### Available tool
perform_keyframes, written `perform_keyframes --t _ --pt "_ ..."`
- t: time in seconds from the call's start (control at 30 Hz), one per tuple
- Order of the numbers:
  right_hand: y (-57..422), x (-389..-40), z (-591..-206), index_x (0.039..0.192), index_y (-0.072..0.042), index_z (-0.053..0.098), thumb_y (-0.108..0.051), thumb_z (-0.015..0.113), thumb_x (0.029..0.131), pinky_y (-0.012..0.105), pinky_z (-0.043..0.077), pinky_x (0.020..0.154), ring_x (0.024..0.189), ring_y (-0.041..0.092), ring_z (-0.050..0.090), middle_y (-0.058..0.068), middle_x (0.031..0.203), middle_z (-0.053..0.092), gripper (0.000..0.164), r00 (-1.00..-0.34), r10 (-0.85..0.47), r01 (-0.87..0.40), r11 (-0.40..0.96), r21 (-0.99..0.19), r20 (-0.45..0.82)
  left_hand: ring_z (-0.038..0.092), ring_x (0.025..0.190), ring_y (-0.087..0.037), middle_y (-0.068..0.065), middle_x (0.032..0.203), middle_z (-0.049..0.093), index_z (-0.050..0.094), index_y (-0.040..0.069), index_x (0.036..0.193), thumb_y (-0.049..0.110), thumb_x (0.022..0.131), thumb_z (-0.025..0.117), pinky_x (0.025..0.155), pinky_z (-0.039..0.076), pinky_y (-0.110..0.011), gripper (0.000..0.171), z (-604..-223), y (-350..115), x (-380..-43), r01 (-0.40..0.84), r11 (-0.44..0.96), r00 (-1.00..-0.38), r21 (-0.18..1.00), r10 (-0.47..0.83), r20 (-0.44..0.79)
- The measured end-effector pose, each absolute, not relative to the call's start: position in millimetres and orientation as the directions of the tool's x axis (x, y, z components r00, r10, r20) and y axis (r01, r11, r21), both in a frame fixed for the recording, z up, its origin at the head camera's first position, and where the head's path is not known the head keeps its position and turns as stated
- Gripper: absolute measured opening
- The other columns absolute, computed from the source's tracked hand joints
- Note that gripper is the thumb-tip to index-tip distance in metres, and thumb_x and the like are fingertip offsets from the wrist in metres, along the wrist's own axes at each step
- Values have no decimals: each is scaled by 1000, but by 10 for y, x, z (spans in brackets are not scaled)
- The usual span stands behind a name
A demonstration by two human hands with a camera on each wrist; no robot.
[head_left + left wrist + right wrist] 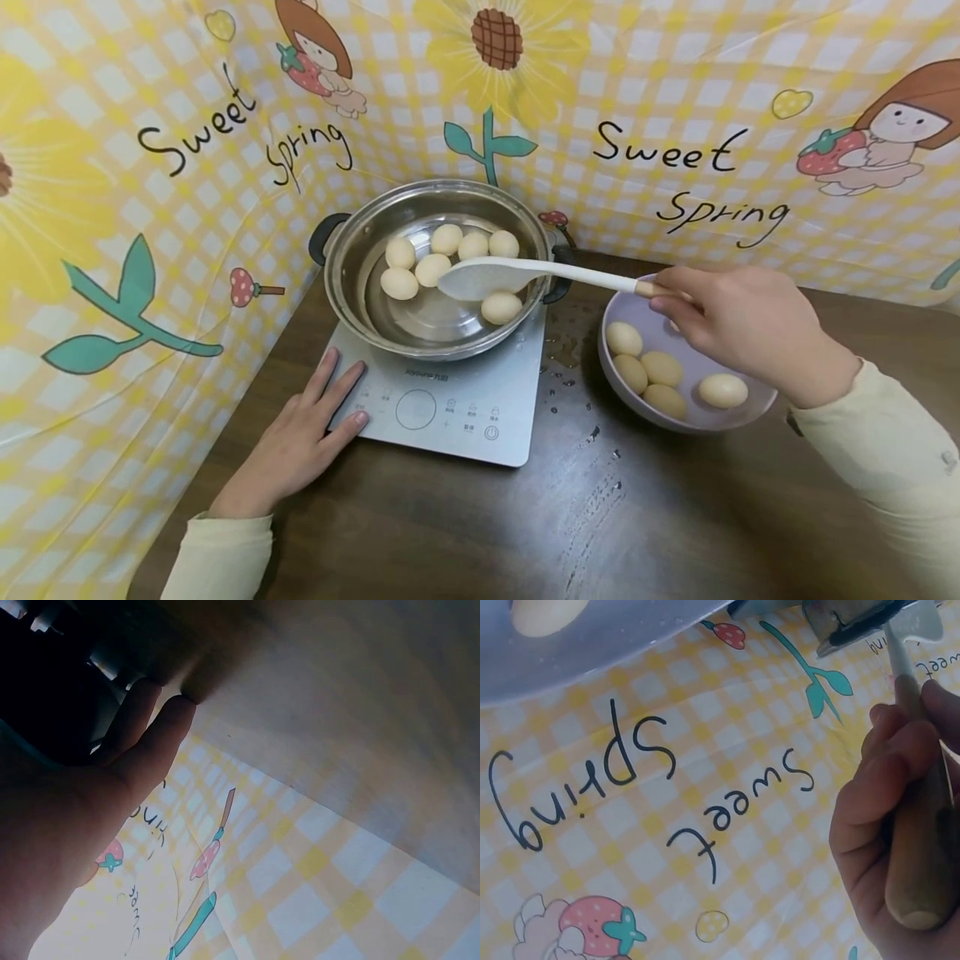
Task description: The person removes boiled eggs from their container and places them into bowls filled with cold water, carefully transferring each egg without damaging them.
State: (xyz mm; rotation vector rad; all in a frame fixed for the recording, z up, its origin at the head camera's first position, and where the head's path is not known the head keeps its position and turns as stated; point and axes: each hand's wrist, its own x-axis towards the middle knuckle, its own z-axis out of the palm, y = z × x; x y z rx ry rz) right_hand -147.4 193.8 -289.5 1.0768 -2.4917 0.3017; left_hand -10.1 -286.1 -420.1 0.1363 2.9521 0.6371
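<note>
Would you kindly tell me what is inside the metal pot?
Seven eggs are visible inside the metal pot. The head of the white spoon, held by the right hand, covers whatever lies directly behind it.

a white spoon (555, 268) with a wooden handle (924, 855) slants over the right rim of a round steel pot (348, 267), its broad head above the inside. seven pale eggs (432, 271) show in the pot, one of them near the right wall. the pot rests on a flat silver cooker (517, 400). beside it, a lilac bowl (705, 421) holds more eggs.
</note>
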Motion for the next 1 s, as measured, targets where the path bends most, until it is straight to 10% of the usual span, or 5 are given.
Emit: perform_keyframes --t 0.57,1.0 --pt "1878 -1428 -2806 93 -21 70 -20 77 89 29 28 43 44 3 31 -19 55 34 8 -552 -736 -813 580 -56 392 34 133 -58 -5 169 -4 22 28 163 52 105 46 98 31 -74 67 -4222 -2875 -114 73 911 -990 407 117 -84" --pt "1637 -1450 -2704 100 -26 72 -30 63 102 32 37 49 50 7 40 -17 63 47 10 -671 -730 -740 647 -184 134 34 133 -57 -5 169 -5 22 29 163 53 105 45 98 31 -74 67 -4223 -2880 -114 72 913 -990 401 114 -84"
